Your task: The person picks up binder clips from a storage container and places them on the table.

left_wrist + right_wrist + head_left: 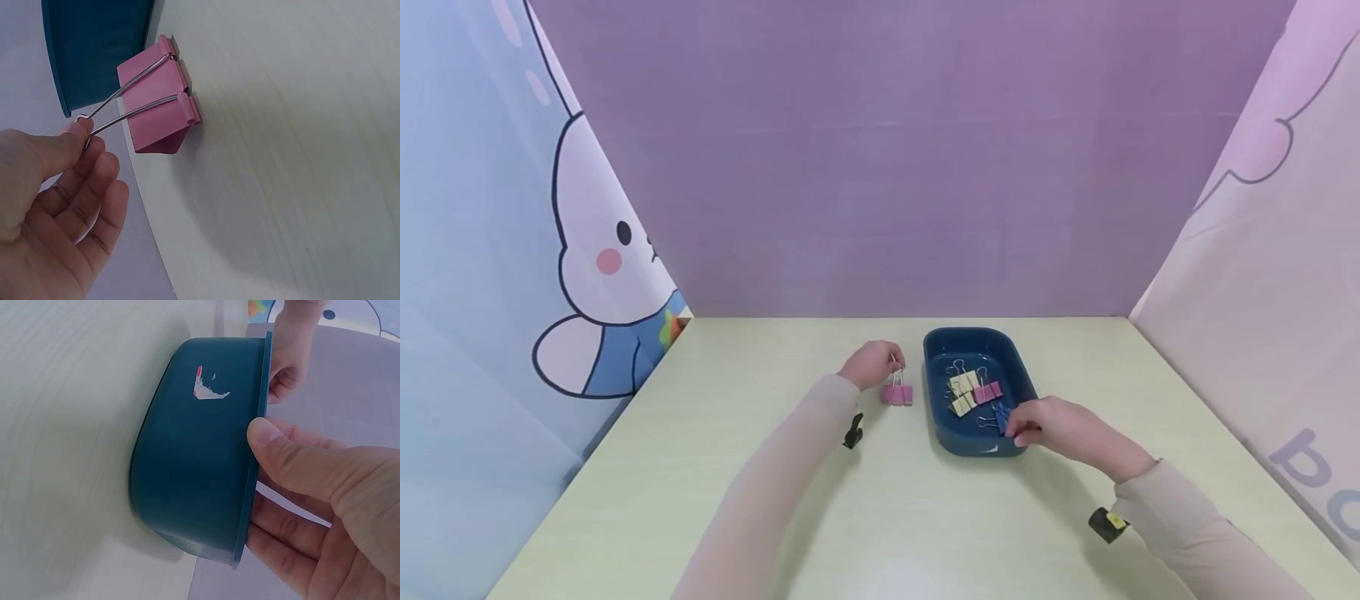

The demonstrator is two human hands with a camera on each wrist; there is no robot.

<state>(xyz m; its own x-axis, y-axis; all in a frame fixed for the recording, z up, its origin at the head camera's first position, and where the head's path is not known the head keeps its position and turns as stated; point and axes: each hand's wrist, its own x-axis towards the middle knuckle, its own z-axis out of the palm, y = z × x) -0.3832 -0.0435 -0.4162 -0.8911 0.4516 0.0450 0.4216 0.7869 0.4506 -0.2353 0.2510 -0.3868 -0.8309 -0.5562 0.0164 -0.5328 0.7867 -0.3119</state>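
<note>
My left hand [872, 364] pinches a wire handle of a pink binder clip [898, 394] between thumb and forefinger, left of the blue tray [973, 447]. In the left wrist view that pink clip [156, 94] has its spine side toward the table; whether it touches the surface I cannot tell. At the tray's near right corner, my right hand [1056, 423] grips the rim, thumb outside and fingers over the inner side. Inside the tray lie pale yellow binder clips [962, 393], another pink clip [988, 392] and a blue clip [1001, 417], the last partly hidden by the right fingers.
The pale wooden table [880, 517] extends around the tray. A purple backdrop [880, 167] rises behind it, with printed cloth panels on both sides. Dark devices hang at both wrists, one with a yellow label [1116, 520].
</note>
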